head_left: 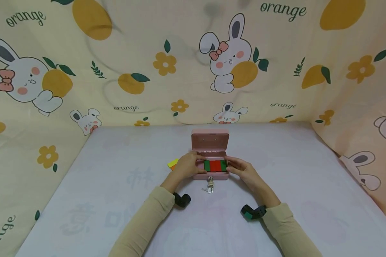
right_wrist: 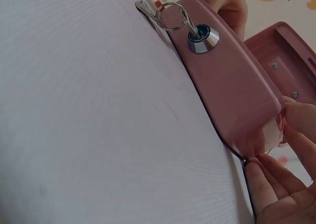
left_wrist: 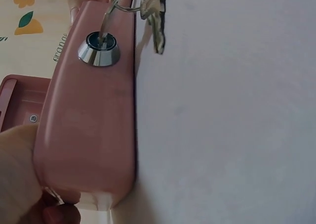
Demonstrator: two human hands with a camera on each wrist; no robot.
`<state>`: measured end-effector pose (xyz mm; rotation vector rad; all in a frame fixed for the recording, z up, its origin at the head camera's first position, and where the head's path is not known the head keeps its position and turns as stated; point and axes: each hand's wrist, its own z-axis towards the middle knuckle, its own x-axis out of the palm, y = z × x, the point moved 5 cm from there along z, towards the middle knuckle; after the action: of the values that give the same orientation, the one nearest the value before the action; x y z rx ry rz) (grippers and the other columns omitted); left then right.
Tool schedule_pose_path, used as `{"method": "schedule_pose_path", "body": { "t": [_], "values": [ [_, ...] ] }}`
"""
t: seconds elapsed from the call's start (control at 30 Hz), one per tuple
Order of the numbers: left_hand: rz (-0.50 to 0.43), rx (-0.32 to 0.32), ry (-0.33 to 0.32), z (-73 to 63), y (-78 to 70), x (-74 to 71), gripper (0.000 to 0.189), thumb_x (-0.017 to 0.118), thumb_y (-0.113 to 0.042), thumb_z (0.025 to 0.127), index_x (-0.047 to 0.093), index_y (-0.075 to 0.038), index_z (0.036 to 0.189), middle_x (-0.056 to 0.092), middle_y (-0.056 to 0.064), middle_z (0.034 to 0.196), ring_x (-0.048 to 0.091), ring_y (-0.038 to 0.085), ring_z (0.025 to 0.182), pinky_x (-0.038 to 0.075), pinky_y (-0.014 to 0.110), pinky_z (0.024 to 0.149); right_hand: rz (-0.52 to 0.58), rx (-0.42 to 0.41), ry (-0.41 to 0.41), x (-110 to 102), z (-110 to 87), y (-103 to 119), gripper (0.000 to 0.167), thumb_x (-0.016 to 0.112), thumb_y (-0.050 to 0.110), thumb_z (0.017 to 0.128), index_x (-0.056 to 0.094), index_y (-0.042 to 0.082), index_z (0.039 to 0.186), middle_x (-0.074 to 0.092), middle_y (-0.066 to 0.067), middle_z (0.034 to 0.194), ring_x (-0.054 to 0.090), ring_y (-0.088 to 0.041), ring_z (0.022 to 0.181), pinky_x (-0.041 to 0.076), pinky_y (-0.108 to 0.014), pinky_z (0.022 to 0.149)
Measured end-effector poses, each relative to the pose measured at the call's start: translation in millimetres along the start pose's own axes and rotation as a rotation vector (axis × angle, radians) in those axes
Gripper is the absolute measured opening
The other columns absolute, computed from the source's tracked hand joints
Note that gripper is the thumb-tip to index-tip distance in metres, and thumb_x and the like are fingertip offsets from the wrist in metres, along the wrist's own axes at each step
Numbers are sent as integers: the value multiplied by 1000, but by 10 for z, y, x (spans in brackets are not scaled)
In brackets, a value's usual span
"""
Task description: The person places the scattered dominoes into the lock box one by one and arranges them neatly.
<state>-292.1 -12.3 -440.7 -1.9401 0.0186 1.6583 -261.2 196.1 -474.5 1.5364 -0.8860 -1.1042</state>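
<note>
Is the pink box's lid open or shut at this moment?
Open. In the head view, the lid stands raised behind the pink box, its inner side showing.

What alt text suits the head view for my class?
A person's left hand and right hand touch opposite ends of an open pink cash box containing red and green blocks, keys at its front. It stands on a white table before rabbit-printed cloth.

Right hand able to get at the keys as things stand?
Likely yes: the keys hang in front of the pink box; nothing visible blocks the right hand, which touches the box's right end.
</note>
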Motion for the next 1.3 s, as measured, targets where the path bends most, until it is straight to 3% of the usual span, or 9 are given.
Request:
{"method": "schedule_pose_path", "body": {
  "t": [0.23, 0.93, 1.3],
  "values": [
    [44, 6, 14, 14, -15, 1, 51, 77, -41, 79, 66, -21, 125, 60, 8, 131, 58, 24, 116, 49, 40, 99, 7, 2, 1, -2, -1, 13, 55, 60, 22, 95, 42, 4, 144, 35, -18, 155, 32, -37, 145, 25, -52, 116],
    [58, 2, 26, 23, 8, 16, 54, 77, -43, 78, 64, -24, 127, 59, 9, 133, 58, 26, 119, 49, 42, 99, 0, 8, -1, 2, -12, 18, 55, 60, 21, 95, 42, 3, 144, 35, -19, 154, 32, -38, 144, 26, -54, 116],
    [-3, 14, 31, 0, 6, 2, 54, 77, -40, 80, 64, -20, 128, 58, 8, 136, 56, 25, 122, 46, 42, 103, 0, 0, 1, 3, -10, 18, 55, 60, 22, 95, 42, 4, 144, 35, -19, 154, 33, -38, 144, 26, -54, 116]
  ]
}}
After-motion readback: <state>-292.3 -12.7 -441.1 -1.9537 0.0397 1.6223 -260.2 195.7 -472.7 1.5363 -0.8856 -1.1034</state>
